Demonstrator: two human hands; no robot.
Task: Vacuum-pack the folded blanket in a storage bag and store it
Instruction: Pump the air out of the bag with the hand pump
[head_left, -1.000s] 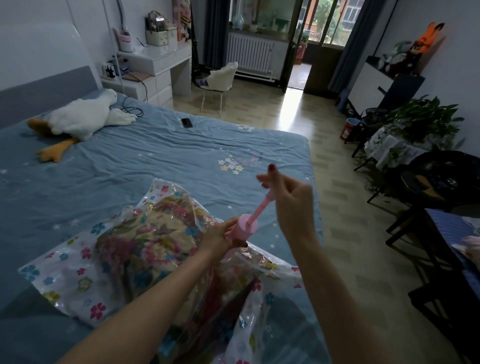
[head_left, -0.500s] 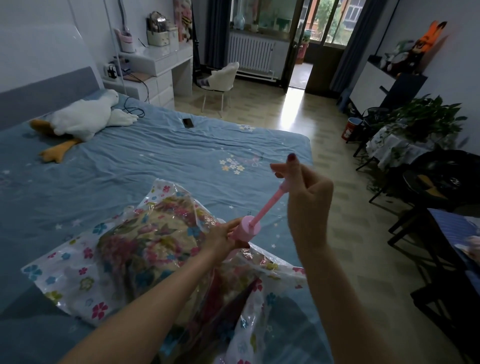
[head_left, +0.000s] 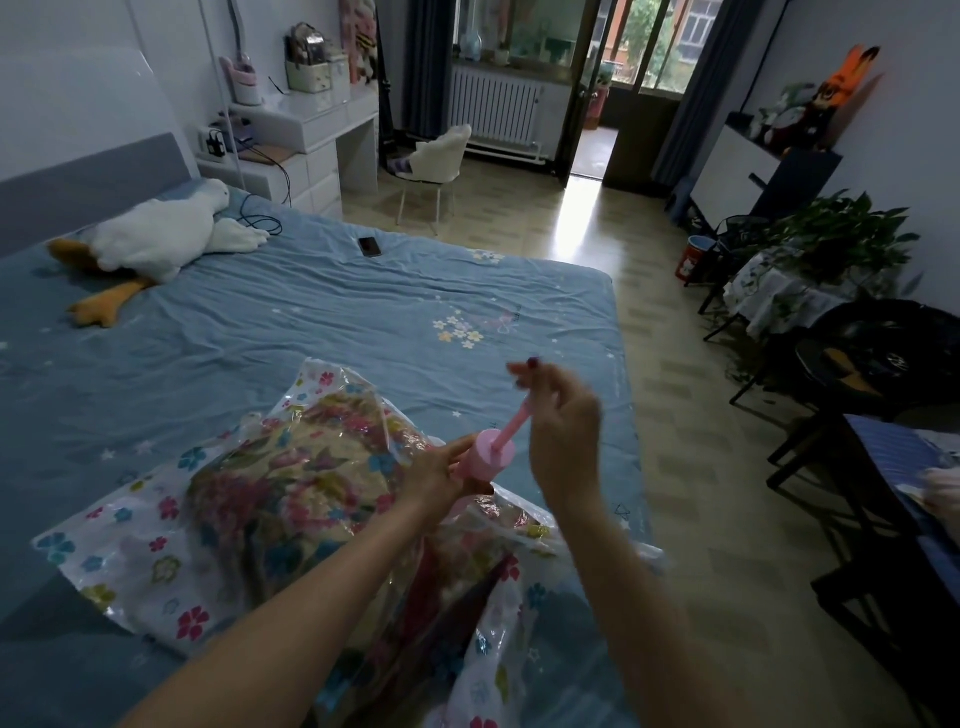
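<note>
The storage bag (head_left: 156, 551) lies on the near part of the bed (head_left: 311, 322), the blanket (head_left: 291, 499) inside it; the pump (head_left: 485, 457) stands on the bag's right part; a plush goose (head_left: 161, 239) and a phone (head_left: 369, 246) lie farther back.

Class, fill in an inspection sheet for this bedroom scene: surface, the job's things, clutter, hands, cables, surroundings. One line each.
Surface: bed with a wrinkled blue sheet.
Job's things: flowered storage bag lies on the bed with the folded blanket inside; pink hand pump stands on the bag, its rod partly drawn out.
Clutter: plush goose and phone on the bed, apart from the bag.
Hands: left hand grips the pump body; right hand grips the top of the rod.
Cables: dark cable loops onto the bed beside the goose.
Surroundings: white desk, chair, potted plant, open door.
</note>
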